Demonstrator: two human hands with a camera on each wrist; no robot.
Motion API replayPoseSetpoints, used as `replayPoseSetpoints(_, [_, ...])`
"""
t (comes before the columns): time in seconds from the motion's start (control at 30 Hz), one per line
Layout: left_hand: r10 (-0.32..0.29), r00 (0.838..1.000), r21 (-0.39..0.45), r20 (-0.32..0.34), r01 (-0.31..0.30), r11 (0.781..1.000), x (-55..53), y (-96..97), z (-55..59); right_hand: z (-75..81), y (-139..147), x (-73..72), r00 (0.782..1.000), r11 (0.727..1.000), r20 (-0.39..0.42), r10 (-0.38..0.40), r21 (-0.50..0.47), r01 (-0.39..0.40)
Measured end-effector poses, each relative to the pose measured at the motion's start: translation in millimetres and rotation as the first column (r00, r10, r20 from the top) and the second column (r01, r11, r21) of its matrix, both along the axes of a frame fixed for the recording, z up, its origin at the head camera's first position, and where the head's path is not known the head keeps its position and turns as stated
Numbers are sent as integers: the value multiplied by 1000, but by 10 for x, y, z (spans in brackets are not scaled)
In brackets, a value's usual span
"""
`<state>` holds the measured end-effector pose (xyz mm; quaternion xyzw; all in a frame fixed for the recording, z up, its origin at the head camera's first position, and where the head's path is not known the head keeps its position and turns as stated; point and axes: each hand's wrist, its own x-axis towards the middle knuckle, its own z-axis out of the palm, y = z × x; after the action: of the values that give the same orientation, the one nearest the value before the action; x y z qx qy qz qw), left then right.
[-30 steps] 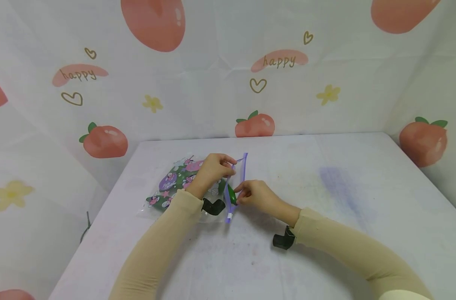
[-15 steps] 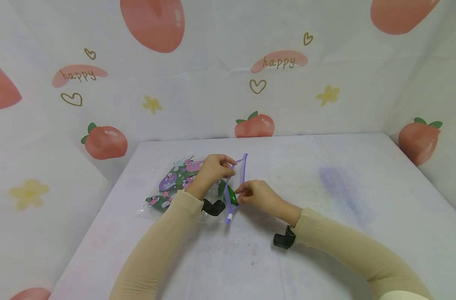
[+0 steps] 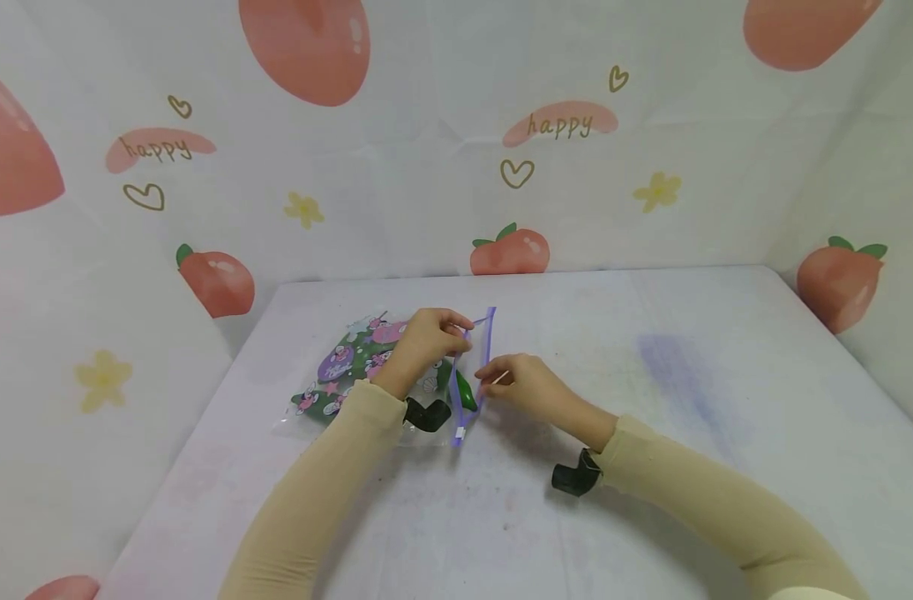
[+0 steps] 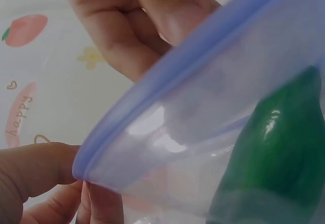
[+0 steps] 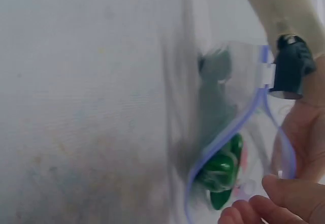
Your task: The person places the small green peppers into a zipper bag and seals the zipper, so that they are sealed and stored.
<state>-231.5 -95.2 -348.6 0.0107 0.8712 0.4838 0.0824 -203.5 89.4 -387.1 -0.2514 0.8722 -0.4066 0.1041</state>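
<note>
My left hand (image 3: pixel 426 337) pinches the purple zip edge of a clear slider bag (image 3: pixel 473 354) at its far part. The bag lies on its side with its mouth parted. A patterned green pack (image 3: pixel 355 358) with pink and purple cartoon prints is inside, partly hidden by my left arm. A glossy green rounded object (image 4: pixel 277 158) shows just inside the mouth. My right hand (image 3: pixel 527 387), fingers loosely bent, stands beside the mouth's right edge. In the right wrist view a gap shows between its thumb (image 5: pixel 274 183) and fingers; nothing is seen held.
A white table (image 3: pixel 621 517) with a bluish smear at the right bears the bag. The bag's white slider (image 3: pixel 460 432) sits at the near end of the zip. Behind hangs a peach-printed cloth (image 3: pixel 426 133). A black wrist camera (image 3: pixel 576 473) is on the right sleeve.
My right hand has shifted slightly right and away from the green object, its fingers parting a little. My left hand and the bag hold almost the same place.
</note>
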Motion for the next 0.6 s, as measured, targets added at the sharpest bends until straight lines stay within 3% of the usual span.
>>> replayPoseSetpoints(0.6, [9,1000,-17,14,-9,1000,-3,-5,10,254,204,266,1000,991,26,6,-132,-3])
